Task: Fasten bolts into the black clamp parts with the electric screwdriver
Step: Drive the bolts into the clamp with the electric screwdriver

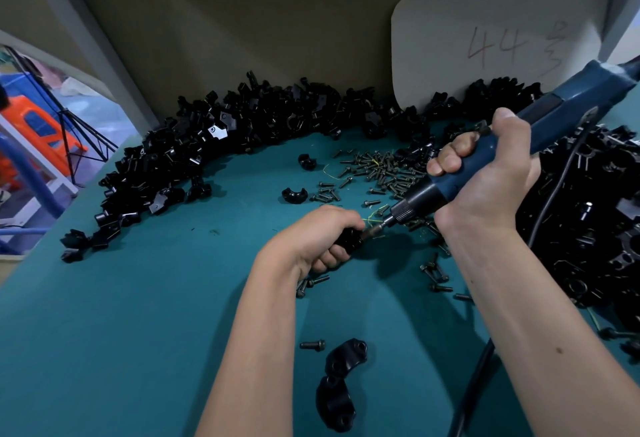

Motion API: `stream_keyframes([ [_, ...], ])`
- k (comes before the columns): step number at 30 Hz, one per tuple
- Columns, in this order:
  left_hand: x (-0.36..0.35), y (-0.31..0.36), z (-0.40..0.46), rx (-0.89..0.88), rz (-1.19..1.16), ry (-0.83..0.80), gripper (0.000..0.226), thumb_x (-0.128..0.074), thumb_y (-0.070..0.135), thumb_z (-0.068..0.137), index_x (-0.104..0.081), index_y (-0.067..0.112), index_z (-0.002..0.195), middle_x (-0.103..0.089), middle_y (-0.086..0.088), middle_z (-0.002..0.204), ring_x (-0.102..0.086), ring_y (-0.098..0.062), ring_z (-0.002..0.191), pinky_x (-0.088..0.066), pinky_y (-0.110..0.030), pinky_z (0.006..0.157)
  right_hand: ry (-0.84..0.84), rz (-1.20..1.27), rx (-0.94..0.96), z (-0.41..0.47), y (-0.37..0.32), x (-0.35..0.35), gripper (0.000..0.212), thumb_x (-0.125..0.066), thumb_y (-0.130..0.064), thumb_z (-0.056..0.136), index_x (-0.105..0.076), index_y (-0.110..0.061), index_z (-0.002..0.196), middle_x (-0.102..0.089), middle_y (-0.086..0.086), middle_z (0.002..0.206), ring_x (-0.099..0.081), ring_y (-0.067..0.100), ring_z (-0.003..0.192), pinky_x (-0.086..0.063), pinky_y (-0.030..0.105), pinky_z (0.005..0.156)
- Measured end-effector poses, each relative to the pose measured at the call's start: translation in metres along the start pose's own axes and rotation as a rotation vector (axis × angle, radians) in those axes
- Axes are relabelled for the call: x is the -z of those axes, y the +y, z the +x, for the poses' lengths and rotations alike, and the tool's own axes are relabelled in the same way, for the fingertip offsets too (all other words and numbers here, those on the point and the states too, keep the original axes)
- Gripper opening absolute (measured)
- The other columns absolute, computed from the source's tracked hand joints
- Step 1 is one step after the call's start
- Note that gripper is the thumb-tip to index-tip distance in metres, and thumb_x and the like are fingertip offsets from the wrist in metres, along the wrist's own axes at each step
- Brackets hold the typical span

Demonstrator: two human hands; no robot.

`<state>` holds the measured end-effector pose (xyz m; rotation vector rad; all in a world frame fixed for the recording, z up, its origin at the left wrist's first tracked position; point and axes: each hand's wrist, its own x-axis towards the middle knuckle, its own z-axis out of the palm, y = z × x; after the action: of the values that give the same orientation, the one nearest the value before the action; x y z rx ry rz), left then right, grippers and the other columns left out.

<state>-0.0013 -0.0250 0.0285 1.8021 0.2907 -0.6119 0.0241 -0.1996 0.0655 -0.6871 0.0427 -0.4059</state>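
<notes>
Bolts (381,169) scattered btwn clamp pile (207,145) & screwdriver (485,166), cord (474,384) nearby.

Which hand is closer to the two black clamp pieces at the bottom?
Left. The left hand is above the clamp pieces, gripping another clamp; the right hand is farther up and right, holding the screwdriver.

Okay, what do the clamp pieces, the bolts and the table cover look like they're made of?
Clamp pieces: glossy black, probably coated metal or hard plastic; sharp highlights, can't tell which. Bolts: dark dull metal, threaded shanks. Table cover: matte teal mat, likely rubber or vinyl, no glare.
</notes>
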Motion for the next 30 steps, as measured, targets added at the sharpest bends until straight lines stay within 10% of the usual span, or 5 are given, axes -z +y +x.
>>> stream_keyframes([
  [13, 0.017, -0.01, -0.007, -0.385, -0.289, -0.125, 0.021, -0.057, 0.024, 0.092, -0.044, 0.023, 0.076, -0.036, -0.003, 0.058, -0.018, -0.006, 0.041, -0.013, -0.012, 0.037, 0.048, 0.279, -0.239, 0.015, -0.015, 0.003, 0.038, -0.064, -0.047, 0.093, -0.046, -0.017, 0.08, -0.044, -0.006, 0.064, -0.039, 0.009, 0.049, -0.036, 0.023, 0.047],
  [21, 0.014, -0.018, 0.001, -0.497, 0.041, -0.03, 0.037, -0.084, 0.03, 0.086, -0.052, 0.017, 0.071, -0.051, -0.008, 0.057, -0.048, -0.016, 0.042, -0.051, -0.027, 0.042, 0.168, 0.142, -0.074, 0.007, -0.014, -0.004, 0.042, -0.067, -0.039, 0.096, -0.038, -0.014, 0.115, -0.047, -0.001, 0.064, -0.041, 0.015, 0.05, -0.039, 0.028, 0.05],
  [30, 0.005, -0.017, 0.01, -0.461, 0.152, -0.034, 0.043, -0.085, 0.041, 0.083, -0.05, 0.019, 0.073, -0.047, -0.002, 0.054, -0.048, -0.018, 0.039, -0.052, -0.029, 0.043, 0.148, 0.108, -0.085, 0.003, -0.008, -0.003, 0.035, -0.064, -0.036, 0.098, -0.038, -0.016, 0.112, -0.046, -0.001, 0.064, -0.04, 0.014, 0.05, -0.038, 0.027, 0.049],
])
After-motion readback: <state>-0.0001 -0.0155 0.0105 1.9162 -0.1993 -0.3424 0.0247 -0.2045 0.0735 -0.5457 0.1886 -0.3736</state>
